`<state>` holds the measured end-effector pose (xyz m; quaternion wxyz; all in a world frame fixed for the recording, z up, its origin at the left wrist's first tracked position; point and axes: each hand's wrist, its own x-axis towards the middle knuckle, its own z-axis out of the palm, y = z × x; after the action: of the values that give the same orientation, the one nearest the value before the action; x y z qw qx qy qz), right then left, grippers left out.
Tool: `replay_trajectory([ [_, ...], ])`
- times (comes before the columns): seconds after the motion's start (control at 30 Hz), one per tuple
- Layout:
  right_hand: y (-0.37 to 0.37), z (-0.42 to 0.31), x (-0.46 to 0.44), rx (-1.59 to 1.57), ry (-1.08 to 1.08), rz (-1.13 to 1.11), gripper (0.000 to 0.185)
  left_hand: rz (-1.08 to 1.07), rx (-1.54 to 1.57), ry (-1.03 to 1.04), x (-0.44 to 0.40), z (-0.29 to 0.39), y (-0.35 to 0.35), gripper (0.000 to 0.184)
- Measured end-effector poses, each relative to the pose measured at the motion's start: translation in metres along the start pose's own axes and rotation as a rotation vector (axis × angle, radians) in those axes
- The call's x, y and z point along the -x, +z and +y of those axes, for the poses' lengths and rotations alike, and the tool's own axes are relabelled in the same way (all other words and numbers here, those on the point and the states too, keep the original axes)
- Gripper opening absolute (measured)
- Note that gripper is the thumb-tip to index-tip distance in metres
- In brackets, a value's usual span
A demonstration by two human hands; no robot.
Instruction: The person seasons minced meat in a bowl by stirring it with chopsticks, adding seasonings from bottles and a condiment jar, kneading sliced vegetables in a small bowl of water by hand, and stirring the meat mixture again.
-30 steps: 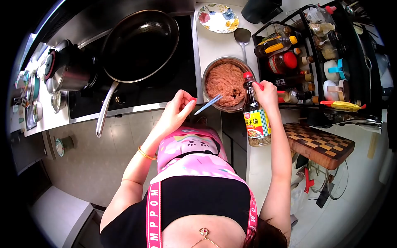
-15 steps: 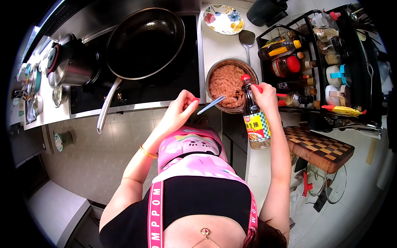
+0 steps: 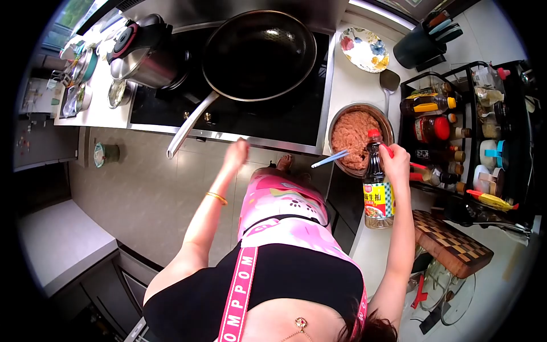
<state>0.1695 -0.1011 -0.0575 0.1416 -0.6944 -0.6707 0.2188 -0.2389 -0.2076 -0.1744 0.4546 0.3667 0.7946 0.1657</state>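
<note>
My right hand (image 3: 397, 163) grips a soy sauce bottle (image 3: 378, 199) near its neck. The bottle has a red top and a yellow label and stands upright beside the near rim of a metal bowl (image 3: 333, 132). Pinkish minced meat (image 3: 354, 130) fills much of that bowl, and a pair of blue chopsticks (image 3: 330, 159) leans out over its left rim. My left hand (image 3: 236, 155) is off to the left, in front of the stove edge. Its fingers are curled together, slightly blurred, and whatever might be inside them is hidden.
A frying pan (image 3: 259, 57) sits on the black stove (image 3: 165, 111), its handle jutting toward me. Behind the bowl are a spatula (image 3: 390, 82) and a floral plate (image 3: 364, 50). A rack of condiments (image 3: 433, 105) stands right, above a checkered cutting board (image 3: 453, 239).
The view has turned, shifting the stove and bowl rightward in the picture. My left hand has drawn away from the bowl and chopsticks. My right hand still holds the soy sauce bottle.
</note>
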Motion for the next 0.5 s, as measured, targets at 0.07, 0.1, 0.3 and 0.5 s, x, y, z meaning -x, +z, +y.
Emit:
replay_trajectory([
  [0.07, -0.002, 0.0, 0.004, -0.029, 0.01, 0.011, 0.033, 0.304, -0.13, 0.083, -0.04, -0.048, -0.023, 0.038],
  [0.1, -0.002, -0.001, 0.005, -0.021, 0.015, -0.001, 0.034, 0.423, -0.147, 0.044, -0.052, -0.052, -0.039, 0.039],
  [0.3, -0.007, -0.008, 0.007, 0.08, -0.027, -0.065, 0.033, 0.757, -0.537, 0.062, -0.086, -0.049, -0.086, 0.067],
  [0.5, -0.01, -0.014, 0.008, 0.133, -0.019, -0.1, 0.031, 0.872, -0.737, 0.335, -0.107, -0.06, -0.096, 0.059],
])
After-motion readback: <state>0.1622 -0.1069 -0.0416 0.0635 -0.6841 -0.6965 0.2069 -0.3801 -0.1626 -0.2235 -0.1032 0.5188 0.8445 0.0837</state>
